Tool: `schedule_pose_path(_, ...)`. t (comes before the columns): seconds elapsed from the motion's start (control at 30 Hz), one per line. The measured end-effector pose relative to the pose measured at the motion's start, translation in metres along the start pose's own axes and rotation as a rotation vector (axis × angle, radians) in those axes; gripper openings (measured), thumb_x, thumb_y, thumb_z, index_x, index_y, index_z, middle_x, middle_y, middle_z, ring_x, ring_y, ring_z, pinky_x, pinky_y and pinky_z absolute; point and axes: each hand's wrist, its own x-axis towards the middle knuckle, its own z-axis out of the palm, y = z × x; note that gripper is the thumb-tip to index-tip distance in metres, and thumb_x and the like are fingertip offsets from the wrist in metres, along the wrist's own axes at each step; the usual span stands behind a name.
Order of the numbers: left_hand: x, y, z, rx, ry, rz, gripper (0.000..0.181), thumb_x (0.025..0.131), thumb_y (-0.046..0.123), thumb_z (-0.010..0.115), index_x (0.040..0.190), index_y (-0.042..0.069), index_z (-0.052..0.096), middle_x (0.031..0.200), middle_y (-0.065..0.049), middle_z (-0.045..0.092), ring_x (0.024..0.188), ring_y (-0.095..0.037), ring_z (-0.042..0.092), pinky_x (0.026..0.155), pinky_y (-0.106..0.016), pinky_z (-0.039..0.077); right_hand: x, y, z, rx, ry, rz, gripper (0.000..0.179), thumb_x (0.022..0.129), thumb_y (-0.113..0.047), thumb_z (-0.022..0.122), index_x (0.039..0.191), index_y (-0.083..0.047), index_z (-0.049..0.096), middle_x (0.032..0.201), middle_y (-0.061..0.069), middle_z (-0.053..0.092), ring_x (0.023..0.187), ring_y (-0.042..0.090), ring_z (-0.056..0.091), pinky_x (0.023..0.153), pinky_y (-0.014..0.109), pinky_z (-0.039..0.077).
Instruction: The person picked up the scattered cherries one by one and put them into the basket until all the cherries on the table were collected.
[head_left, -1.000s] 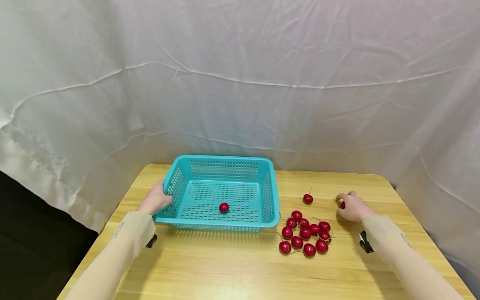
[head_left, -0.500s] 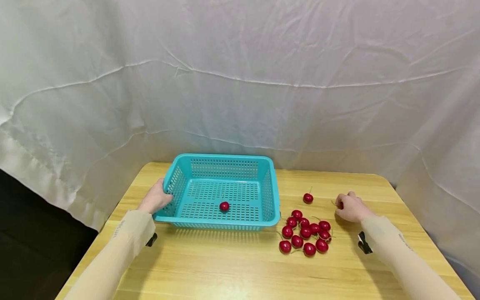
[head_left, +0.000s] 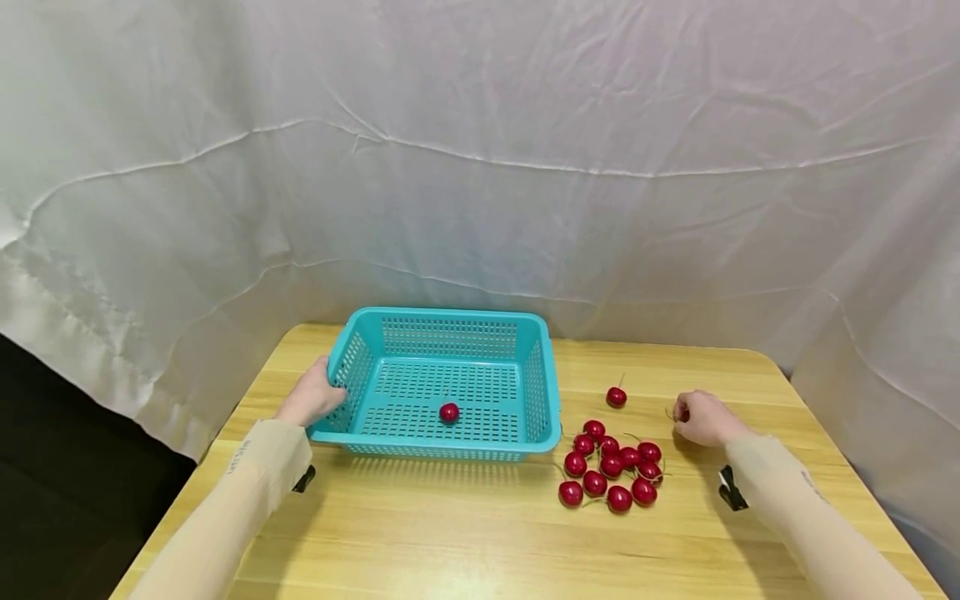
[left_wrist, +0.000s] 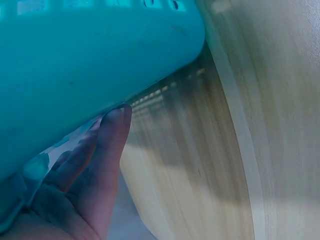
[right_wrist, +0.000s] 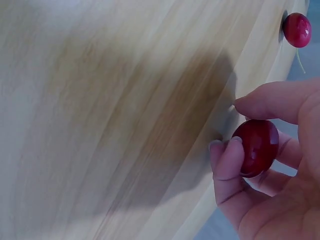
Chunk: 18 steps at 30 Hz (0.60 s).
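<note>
My left hand (head_left: 310, 397) grips the left side of a turquoise perforated basket (head_left: 435, 447), thumb over the rim. The left wrist view has its fingers against the outside of the basket wall (left_wrist: 100, 65). One red cherry (head_left: 449, 412) lies inside on the basket floor. Right of the basket, my right hand (head_left: 706, 418) is low over the table. In the right wrist view, this hand's curled fingers hold a dark red cherry (right_wrist: 258, 147). That cherry is mostly hidden in the head view; only its stem pokes out.
A loose group of several stemmed cherries (head_left: 611, 465) lies on the wooden table (head_left: 450, 533) between basket and right hand. A single cherry (head_left: 617, 397) sits behind them. Pale fabric (head_left: 480, 208) hangs along the table's far side.
My right hand has drawn the cherry deeper into its fingers, so less of it shows. The hand has barely shifted. Left hand, basket and other cherries stay put.
</note>
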Motion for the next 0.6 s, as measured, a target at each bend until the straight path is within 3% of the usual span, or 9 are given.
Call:
schedule_pose_path(0.23,-0.001,0.002,-0.001,0.000,0.003,0.000,0.069,0.092,0.002,0.050,0.153,-0.008,0.018,0.144,-0.036,0.043,0.126,-0.049,0.051,0.102,-0.064,0.048,0.002,-0.003,-0.002,0.042,-0.037,0.017,0.011,0.078,-0.003,0.064,0.079,-0.008,0.055,0.073,0.002,0.053,0.070,0.017,0.048,0.064,0.029,0.038)
schedule_pose_path(0.6,-0.001,0.001,-0.001,0.006,0.000,0.003,0.069,0.092,0.002,0.049,0.153,-0.008,0.018,0.146,-0.037,0.042,0.125,-0.049,0.051,0.103,-0.066,0.047,0.005,-0.032,-0.014,0.041,0.024,-0.062,0.015,0.084,-0.007,0.067,0.077,-0.008,0.054,0.069,0.001,0.051,0.065,0.015,0.045,0.061,0.028,0.035)
